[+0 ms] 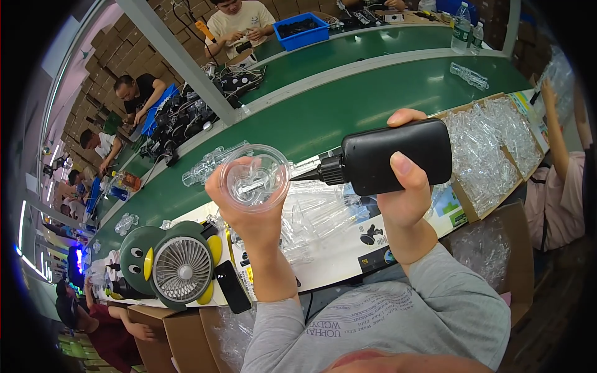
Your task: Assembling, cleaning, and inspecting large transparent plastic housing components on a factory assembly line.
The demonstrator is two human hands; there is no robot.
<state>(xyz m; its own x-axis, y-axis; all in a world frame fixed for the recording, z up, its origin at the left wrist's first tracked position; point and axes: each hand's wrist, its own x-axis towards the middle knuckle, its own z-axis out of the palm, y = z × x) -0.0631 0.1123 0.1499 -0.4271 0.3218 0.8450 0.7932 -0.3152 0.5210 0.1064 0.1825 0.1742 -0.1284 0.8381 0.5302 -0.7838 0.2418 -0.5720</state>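
Note:
My left hand (252, 227) is closed around a clear plastic piece (256, 180), whose round, cup-like open end faces up. A black squeeze bottle (398, 155) lies sideways in my right hand (407, 199), thumb on its near side and fingers behind it. From the bottle's ribbed cap a thin black nozzle (308, 175) points left to the rim of the clear piece; I cannot tell whether they touch. A clear stem-like part shows just above the nozzle; what bears it is unclear. Below my hands lie several clear plastic parts (320, 217) on a printed sheet.
A penguin-shaped fan (183, 268) and a phone (232, 286) sit left. Cardboard boxes (465, 198) of clear parts stand right. Across the green table (348, 105) are more clear parts, water bottles (461, 30), a blue bin (303, 42) and a metal post (180, 56). Several people work nearby.

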